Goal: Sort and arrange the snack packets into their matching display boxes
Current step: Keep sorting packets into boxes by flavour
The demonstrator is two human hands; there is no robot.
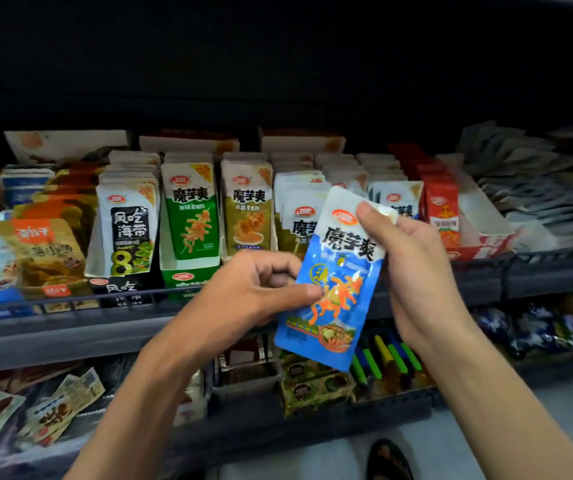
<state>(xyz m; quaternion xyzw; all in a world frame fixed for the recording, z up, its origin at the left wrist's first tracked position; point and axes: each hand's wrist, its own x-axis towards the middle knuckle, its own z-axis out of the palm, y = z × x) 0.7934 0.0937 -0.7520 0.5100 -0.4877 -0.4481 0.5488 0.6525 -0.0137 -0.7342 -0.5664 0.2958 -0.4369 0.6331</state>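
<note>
head view showed me both hands in front of the dark grey metal shelf (pixel 53 337), and they held one thing together: a flat blue plastic snack packet (pixel 333 289) with a white top and an orange picture. the right hand (pixel 416 271) gripped its upper corner, thumb on the front and fingers behind. the left hand (pixel 254 289) pinched its left edge near the middle, with the other fingers curled. the packet stood almost upright, a little tilted to the right, in the air in front of the shelf. behind it i saw a row of cardboard display boxes with black-and-white seaweed packets (pixel 129 233), green packets (pixel 191 216), olive packets (pixel 247 216), white-and-blue packets (pixel 299 220) just behind the held one, and red packets (pixel 442 216) at the right. on the lower shelf lay green and yellow sticks (pixel 385 358).
</note>
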